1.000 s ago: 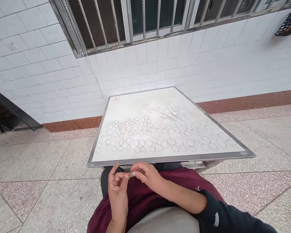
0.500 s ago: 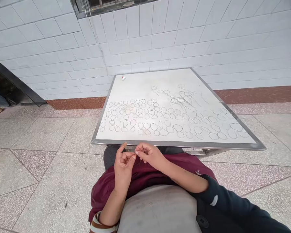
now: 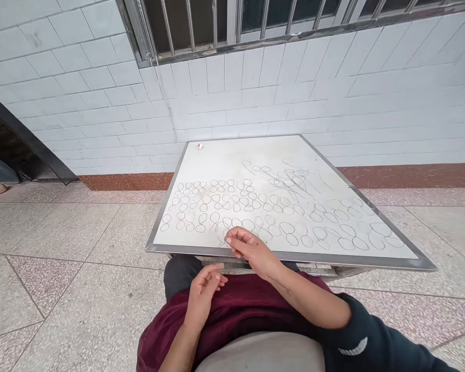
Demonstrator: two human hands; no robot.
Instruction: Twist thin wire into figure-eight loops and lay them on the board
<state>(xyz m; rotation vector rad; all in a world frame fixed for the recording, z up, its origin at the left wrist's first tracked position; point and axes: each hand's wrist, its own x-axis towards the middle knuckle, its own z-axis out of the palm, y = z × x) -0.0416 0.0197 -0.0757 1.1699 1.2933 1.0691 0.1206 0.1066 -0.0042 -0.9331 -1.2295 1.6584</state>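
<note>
My right hand [image 3: 251,250] is over the near edge of a white-topped table [image 3: 232,150]. Its thumb and fingertips pinch a thin dark wire loop [image 3: 220,235], hard to separate from the pieces lying behind it. My left hand [image 3: 205,292] hangs above my lap, fingers loosely curled and apart, holding nothing visible. Rows of similar wire pieces bent into paired loops [image 3: 290,235] cover the near part of the tabletop. Farther back lies a loose pile of looped wires with straight tails [image 3: 292,181].
Grey metal edging [image 3: 313,258] frames the table. A small white-and-red object [image 3: 200,146] sits at its far left corner. Behind stands a white tiled wall [image 3: 225,113] with a barred window [image 3: 240,26]. Dark red cloth [image 3: 240,299] covers my lap.
My hands have separated. The right hand moved forward over the table edge with the wire, while the left let go and drew back toward my lap. The view tilted upward.
</note>
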